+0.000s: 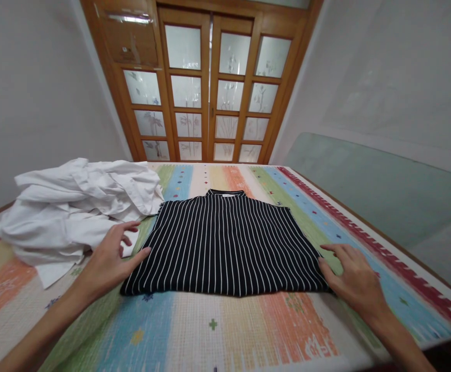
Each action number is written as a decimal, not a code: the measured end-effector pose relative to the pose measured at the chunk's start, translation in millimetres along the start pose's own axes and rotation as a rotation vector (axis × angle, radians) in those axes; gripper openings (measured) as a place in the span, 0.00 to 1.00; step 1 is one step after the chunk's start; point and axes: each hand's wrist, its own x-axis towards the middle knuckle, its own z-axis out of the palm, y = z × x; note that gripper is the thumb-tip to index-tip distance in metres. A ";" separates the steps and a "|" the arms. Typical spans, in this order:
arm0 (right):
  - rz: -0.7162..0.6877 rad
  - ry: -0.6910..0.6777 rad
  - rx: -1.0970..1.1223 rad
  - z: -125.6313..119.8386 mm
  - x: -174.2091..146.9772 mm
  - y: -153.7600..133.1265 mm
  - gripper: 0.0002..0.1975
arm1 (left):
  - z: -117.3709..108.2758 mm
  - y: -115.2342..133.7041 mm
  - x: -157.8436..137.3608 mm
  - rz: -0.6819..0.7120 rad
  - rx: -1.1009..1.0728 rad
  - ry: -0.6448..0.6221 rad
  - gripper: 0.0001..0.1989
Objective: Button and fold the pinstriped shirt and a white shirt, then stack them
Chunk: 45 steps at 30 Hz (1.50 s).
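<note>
A black shirt with white stripes (225,248) lies folded and flat in front of me, its collar pointing away. Beside its left edge is my left hand (112,256), fingers apart, the thumb over the shirt's side. My right hand (353,276) is at the lower right edge, fingers spread, the thumb at the fabric; I cannot tell whether it touches. Neither hand grips anything.
A heap of crumpled white cloth (81,201) sits at the left, close to the shirt. Under everything spreads a colourful striped cover (194,330). A pale green panel (380,186) runs along the right edge. Wooden doors with glass panes (210,82) stand behind.
</note>
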 end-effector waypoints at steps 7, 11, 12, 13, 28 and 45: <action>-0.321 -0.200 0.275 33.8 35.7 -100.7 0.21 | 61.9 79.0 12.9 0.464 0.059 -0.285 0.24; -0.414 -0.359 0.270 61.3 27.1 -134.8 0.30 | 99.9 95.1 7.4 0.610 0.085 -0.474 0.32; -0.427 -0.404 0.266 65.7 23.1 -136.5 0.30 | 104.9 94.3 5.9 0.622 0.090 -0.513 0.33; -0.435 -0.444 0.262 68.6 18.9 -135.7 0.31 | 108.0 92.1 4.5 0.626 0.094 -0.545 0.34; -0.044 -0.437 -0.028 67.1 -17.8 -26.1 0.36 | 91.9 5.2 7.2 0.356 0.244 -0.339 0.33; -0.120 -0.434 0.079 73.1 44.8 -81.7 0.35 | 105.9 61.7 53.3 0.310 0.252 -0.441 0.36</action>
